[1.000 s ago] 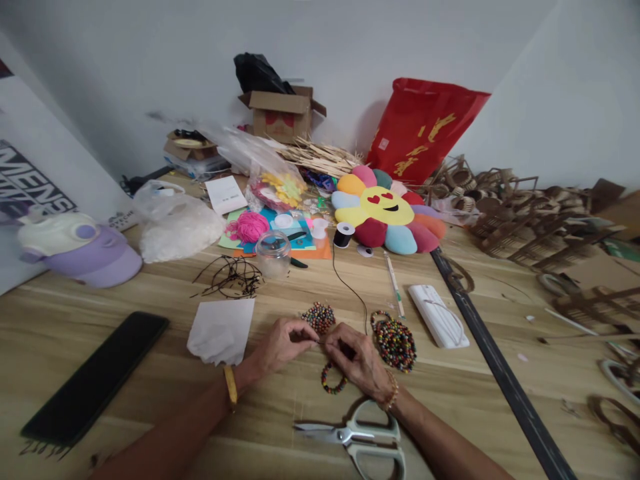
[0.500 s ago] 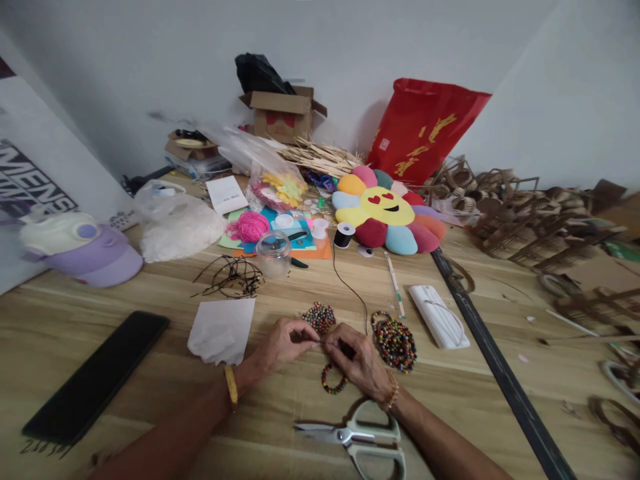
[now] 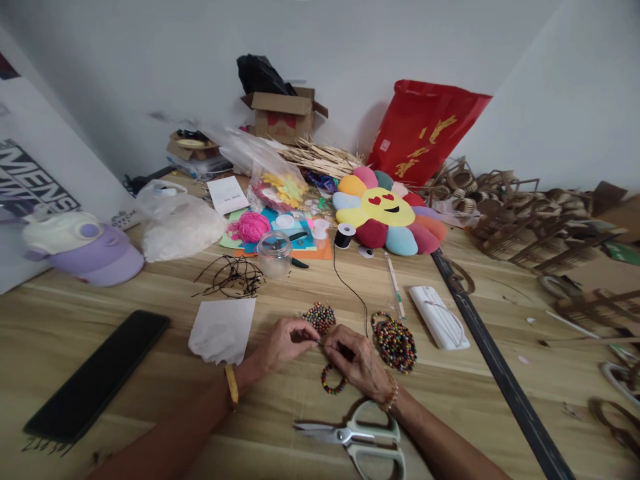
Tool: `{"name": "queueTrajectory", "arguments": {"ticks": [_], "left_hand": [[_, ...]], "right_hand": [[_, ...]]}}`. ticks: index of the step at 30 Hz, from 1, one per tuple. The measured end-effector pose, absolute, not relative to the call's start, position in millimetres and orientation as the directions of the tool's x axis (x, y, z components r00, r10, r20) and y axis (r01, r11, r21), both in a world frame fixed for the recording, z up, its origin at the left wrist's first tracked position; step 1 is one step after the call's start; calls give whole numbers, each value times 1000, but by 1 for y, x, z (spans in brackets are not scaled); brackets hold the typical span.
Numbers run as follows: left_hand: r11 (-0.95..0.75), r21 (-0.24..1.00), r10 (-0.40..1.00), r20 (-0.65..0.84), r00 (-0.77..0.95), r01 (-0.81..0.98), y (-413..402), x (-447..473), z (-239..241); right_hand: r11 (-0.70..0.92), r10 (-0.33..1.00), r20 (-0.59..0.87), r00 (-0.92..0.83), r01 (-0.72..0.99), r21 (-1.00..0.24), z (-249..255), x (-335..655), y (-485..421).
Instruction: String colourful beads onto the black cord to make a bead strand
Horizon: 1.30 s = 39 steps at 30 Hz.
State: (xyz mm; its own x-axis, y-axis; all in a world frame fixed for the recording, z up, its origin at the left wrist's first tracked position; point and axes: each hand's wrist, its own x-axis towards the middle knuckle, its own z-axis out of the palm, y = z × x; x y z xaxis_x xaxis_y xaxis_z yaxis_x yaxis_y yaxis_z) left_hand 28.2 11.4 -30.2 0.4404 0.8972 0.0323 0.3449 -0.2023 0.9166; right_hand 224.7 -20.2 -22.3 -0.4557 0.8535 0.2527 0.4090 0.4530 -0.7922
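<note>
My left hand point(image 3: 286, 345) is closed in a pinch, its fingertips on something thin and dark, too small to make out. Almost touching it, my right hand point(image 3: 357, 357) pinches too, with its fingers curled. A bracelet of multicoloured beads point(image 3: 330, 388) hangs or lies just below the right fingers, its upper end running up under them. Right behind the fingertips is a pile of loose beads point(image 3: 320, 316). To the right of my right hand lies a heap of finished-looking bead loops point(image 3: 396, 343). Scissors point(image 3: 345, 435) with pale handles rest in front of my right wrist.
A spool of black cord point(image 3: 344, 235) trails a strand toward my right hand. Left of the hands are a white paper point(image 3: 223, 330), dark cord pieces point(image 3: 233, 277), a clear jar point(image 3: 275, 255) and a black phone-like slab point(image 3: 100, 377). A white power strip point(image 3: 439, 317) lies right.
Both hands stay pinched together in nearly the same spot, with only tiny finger shifts. The camera view has moved very slightly.
</note>
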Motion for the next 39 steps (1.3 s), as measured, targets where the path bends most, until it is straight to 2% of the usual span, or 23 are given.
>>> {"name": "queueTrajectory", "arguments": {"ticks": [15, 25, 30, 39], "left_hand": [[-221, 907, 892, 39, 450, 359, 11, 29, -31], [-145, 947, 884, -5, 467, 285, 8, 32, -34], [-146, 962, 895, 29, 445, 231, 9, 32, -41], [-196, 950, 879, 61, 473, 241, 9, 32, -33]], "right_hand": [[458, 856, 275, -437, 396, -796, -22, 224, -20], [461, 847, 280, -452, 361, -811, -29, 225, -19], [455, 853, 279, -441, 366, -812, -28, 224, -21], [508, 822, 323, -469, 349, -787, -26, 224, -21]]}}
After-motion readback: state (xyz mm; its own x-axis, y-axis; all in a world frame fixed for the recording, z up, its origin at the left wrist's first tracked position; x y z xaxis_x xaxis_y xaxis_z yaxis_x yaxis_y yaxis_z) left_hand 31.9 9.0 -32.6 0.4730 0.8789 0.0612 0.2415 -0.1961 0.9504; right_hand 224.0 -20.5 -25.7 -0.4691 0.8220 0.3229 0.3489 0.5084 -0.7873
